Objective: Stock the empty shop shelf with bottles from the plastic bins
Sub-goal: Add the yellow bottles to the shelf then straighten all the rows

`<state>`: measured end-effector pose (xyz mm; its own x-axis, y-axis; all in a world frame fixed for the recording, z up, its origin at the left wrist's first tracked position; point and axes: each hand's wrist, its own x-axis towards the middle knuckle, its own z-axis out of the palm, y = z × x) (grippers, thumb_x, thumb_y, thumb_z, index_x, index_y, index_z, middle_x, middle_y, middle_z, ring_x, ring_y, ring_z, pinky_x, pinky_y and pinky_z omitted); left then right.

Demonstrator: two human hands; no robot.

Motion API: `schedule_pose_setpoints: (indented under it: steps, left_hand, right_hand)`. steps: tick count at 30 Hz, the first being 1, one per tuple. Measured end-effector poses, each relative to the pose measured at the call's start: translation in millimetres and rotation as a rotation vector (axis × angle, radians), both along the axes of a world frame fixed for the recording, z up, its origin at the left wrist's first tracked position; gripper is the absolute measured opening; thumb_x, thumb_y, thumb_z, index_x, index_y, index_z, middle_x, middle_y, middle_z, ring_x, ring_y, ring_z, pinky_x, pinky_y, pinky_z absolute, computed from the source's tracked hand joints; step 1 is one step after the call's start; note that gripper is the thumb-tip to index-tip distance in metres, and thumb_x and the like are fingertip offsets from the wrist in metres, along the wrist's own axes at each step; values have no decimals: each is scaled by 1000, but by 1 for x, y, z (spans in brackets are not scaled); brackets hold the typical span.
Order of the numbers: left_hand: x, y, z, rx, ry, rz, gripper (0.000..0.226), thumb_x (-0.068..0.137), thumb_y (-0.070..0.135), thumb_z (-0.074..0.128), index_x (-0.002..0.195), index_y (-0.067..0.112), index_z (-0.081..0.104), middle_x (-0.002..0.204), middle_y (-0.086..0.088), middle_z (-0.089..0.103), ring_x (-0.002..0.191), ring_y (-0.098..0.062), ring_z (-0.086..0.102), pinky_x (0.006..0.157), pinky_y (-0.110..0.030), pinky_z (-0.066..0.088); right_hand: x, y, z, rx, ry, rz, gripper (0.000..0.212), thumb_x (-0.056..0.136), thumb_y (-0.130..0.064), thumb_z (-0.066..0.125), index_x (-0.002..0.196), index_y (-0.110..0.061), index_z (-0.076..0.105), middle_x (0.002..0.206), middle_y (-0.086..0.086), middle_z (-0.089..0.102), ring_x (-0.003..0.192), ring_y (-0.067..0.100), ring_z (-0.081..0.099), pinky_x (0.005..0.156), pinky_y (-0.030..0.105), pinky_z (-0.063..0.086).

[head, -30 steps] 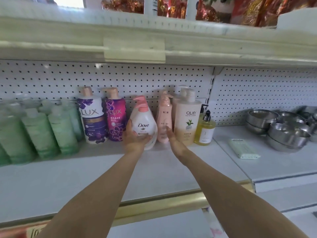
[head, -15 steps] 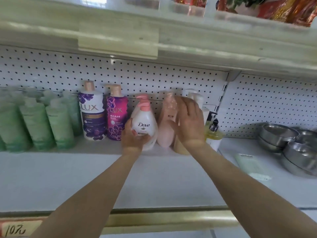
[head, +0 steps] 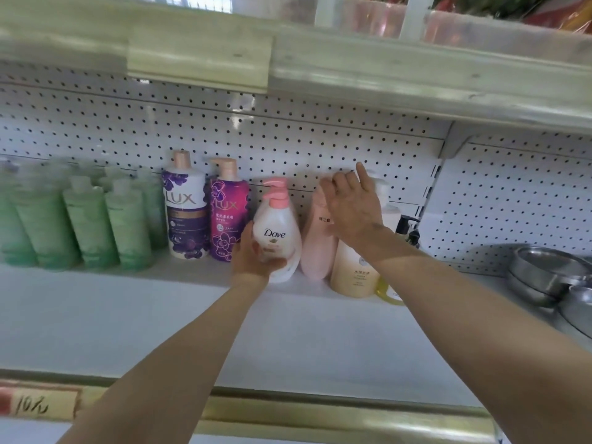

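Bottles on the shelf (head: 192, 318)
Dove bottle (head: 278, 233) gripped by left hand (head: 253, 257) — right hand (head: 354, 209) spread over pink bottle (head: 315, 254).

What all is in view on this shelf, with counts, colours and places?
Green bottles: several, green, far left.
Lux bottles: two, white-purple and magenta, centre-left.
Dove bottle: one, white, pink pump, centre.
Pink bottle: one, pink, right of Dove.
Cream bottle: one, cream, right of pink.
Yellow bottle: one, yellow, behind right arm.
Steel bowls: several, silver, far right.
Price tag: one, red-yellow, lower left.
Left hand: grips Dove bottle.
Right hand: open, at pink bottle's top.
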<state>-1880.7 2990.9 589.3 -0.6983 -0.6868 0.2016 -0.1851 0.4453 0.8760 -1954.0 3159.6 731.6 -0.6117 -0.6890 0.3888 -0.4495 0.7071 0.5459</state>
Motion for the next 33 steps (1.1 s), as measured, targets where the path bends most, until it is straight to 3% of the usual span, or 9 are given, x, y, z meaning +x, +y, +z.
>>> schedule_pose_setpoints:
  steps: [5,10,12,15,18,23,27,30,33]
  left_hand:
    - [0,4,-2,15,24,12,116,59,30,93,153,30,25,144,-9,47,131,-30,48,107,-38,39]
    - [9,-4,1,-13,-23,-57,120,64,38,90,157,29,15,152,-9,40,138,-30,41,112,-41,34]
    - [22,-21,4,-31,53,-37,111,67,42,88,155,27,23,150,-9,41,138,-30,41,112,-45,37]
    - [50,-61,16,-72,234,133,95,68,41,88,146,17,40,140,-15,45,129,-34,45,108,-48,40]
    - [71,-108,36,-221,336,208,93,69,35,88,146,8,42,140,-23,43,130,-38,40,107,-45,34]
    - [78,-159,74,-280,363,-8,91,80,26,80,155,15,29,148,-12,40,138,-28,37,115,-40,31]
    - [63,-168,101,-316,269,-171,98,79,26,82,157,23,22,151,-9,39,133,-21,41,110,-37,36]
    - [49,-178,117,-274,170,-163,109,76,23,85,159,17,14,159,-11,26,144,-29,30,117,-47,32]
    - [39,-192,127,-273,68,-164,111,75,23,85,158,13,12,157,-14,30,143,-33,34,115,-47,33]
  right_hand:
    - [-1,-4,-1,-14,6,13,103,72,-67,74,146,-12,28,137,8,40,136,31,35,122,50,-5]
    - [3,-4,-5,-102,-55,16,106,74,-63,74,153,-16,20,148,9,34,143,31,27,124,49,-6]
    - [11,-10,-5,-239,-100,76,106,78,-60,74,156,-16,18,156,9,30,149,30,21,125,47,-2]
    - [36,-41,-6,-668,-190,284,89,80,-53,76,150,-12,39,149,10,47,140,29,38,117,42,27]
    - [57,-88,0,-886,-466,311,78,81,-47,78,146,-17,46,142,7,55,136,23,42,108,36,37]
    - [62,-149,17,-879,-761,278,83,82,-38,81,151,-13,40,153,7,45,139,23,44,110,29,36]
    - [48,-173,19,-849,-833,169,83,82,-35,80,151,-14,37,147,8,49,132,24,49,92,23,38]
    - [40,-185,21,-767,-855,130,89,79,-28,84,152,-18,34,142,11,53,125,28,55,88,29,47]
    - [37,-191,26,-735,-870,125,99,77,-21,86,156,-24,26,140,14,55,122,32,57,92,42,55]
